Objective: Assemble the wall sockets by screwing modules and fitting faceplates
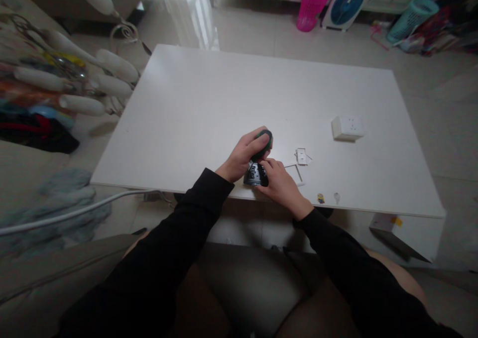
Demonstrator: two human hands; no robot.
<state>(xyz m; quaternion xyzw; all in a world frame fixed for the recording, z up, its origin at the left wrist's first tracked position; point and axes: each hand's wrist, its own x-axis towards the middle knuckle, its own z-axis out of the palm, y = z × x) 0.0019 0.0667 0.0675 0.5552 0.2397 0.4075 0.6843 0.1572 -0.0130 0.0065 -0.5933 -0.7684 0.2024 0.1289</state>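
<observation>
My left hand (243,153) is closed around a dark green and black rounded handle (266,138), which looks like a screwdriver's. It points down towards a black piece with white lettering (256,172) near the table's front edge. My right hand (280,181) grips that black piece from its right side, fingers over its top. Where the tool's tip meets it is hidden by my fingers. Just right of my right hand lie a thin white frame (299,182) and a small white plate-like part (301,157).
A white socket box (347,128) stands farther right on the white table (224,89). Two small stickers or charms, one a yellow figure (320,198), lie by the front edge. A white cable (85,211) runs at left. Beyond the table stand a pink basket (312,7) and a fan (347,4).
</observation>
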